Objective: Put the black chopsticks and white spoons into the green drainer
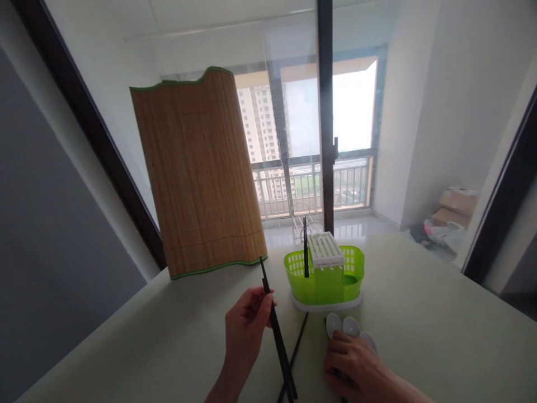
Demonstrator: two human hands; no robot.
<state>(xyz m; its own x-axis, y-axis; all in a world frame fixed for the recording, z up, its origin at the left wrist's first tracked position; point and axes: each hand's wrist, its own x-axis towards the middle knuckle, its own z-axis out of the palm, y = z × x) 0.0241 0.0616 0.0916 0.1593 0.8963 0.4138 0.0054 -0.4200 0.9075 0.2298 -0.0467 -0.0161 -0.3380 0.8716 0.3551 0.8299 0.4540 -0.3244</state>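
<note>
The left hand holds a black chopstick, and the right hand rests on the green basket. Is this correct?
Not quite. The head view shows the right hand resting on the white spoons on the table, in front of the green basket. The left hand does hold a black chopstick.

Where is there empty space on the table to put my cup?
The table is bare right of the green caddy, and in front of the bamboo mat. It is crowded between the left hand with chopsticks and the right hand on the spoons.
</note>
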